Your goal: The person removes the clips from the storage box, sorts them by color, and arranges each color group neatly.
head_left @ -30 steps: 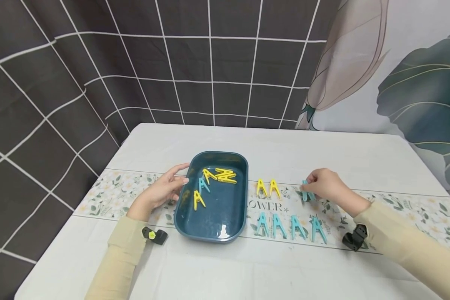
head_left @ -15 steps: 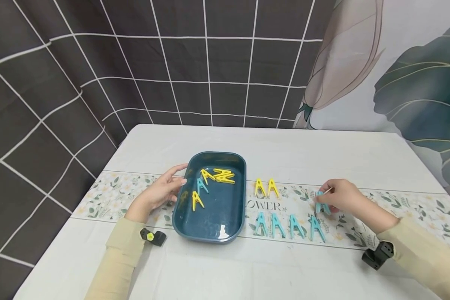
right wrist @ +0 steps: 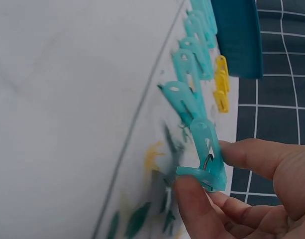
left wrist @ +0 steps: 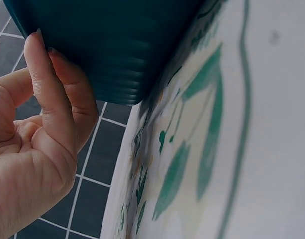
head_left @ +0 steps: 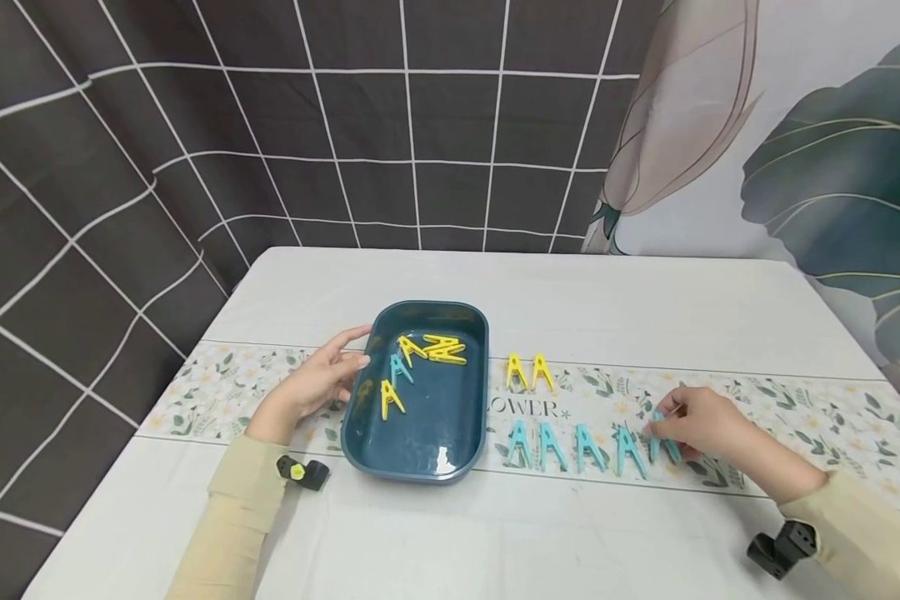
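Observation:
My right hand (head_left: 701,421) pinches a light blue clothespin (right wrist: 207,154) between thumb and fingers, at the right end of a row of light blue clothespins (head_left: 587,448) on the table. In the right wrist view the held clothespin is tilted, just beside the last one in that row. My left hand (head_left: 315,383) rests against the left side of a dark blue tray (head_left: 412,475). Its fingertips (left wrist: 37,40) touch the tray's outer wall in the left wrist view. Inside the tray lie several yellow clothespins (head_left: 446,354) and one light blue clothespin (head_left: 400,369).
Two yellow clothespins (head_left: 528,372) lie side by side behind the blue row, right of the tray. A floral printed band crosses the white tablecloth (head_left: 457,542). A dark gridded curtain (head_left: 450,125) hangs behind the table.
My right hand has moved toward me and to the right, bringing the light blue clothespin from behind the row to its right end. The left hand stays at the tray.

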The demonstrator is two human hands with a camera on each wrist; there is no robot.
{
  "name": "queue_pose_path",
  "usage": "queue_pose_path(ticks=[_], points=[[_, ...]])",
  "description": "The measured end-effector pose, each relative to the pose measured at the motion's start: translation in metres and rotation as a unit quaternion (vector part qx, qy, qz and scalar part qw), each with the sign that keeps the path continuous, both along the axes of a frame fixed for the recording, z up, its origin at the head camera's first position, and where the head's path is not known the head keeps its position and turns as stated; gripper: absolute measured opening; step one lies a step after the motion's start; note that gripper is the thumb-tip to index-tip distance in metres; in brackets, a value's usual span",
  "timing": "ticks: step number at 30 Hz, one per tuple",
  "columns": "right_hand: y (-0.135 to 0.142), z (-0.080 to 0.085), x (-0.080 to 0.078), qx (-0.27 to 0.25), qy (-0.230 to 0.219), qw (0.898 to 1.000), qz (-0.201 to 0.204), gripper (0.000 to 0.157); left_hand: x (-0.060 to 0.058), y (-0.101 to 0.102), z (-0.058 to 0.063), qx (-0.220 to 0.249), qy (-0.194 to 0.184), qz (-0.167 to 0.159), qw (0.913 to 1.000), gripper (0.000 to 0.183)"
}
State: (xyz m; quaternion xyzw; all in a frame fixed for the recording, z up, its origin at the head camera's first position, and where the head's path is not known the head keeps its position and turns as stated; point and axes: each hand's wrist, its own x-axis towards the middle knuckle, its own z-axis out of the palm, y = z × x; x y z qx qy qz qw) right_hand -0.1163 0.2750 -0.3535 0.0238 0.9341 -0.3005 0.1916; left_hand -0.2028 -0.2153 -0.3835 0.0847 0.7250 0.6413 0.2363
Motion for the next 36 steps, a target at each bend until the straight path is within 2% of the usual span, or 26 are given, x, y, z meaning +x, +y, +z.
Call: queue_pose_path(ticks=[7,13,20,26,36], points=[[0.001,-0.005,0.006,0.006,0.000,1.000,-0.005,0.028,0.000,0.000,0.001,-0.002,0.000,0.000,1.0000,0.061],[-0.001,0.000,0.002,0.033,0.012,0.999,0.010,0.025,0.000,0.001,0.000,-0.006,-0.002,0.005,1.0000,0.061],[-0.013,0.019,-0.012,0.060,0.057,0.996,0.031,0.035,0.000,0.001,-0.001,-0.004,0.000,0.004,1.0000,0.061],[-0.035,0.034,-0.029,0.075,0.102,0.991,0.032,0.038,-0.001,0.001,-0.001,-0.003,-0.004,0.005,1.0000,0.061],[-0.083,0.047,-0.052,0.046,0.190,0.980,0.039,0.039,0.001,0.000,0.001,0.005,0.003,0.003,1.0000,0.061]])
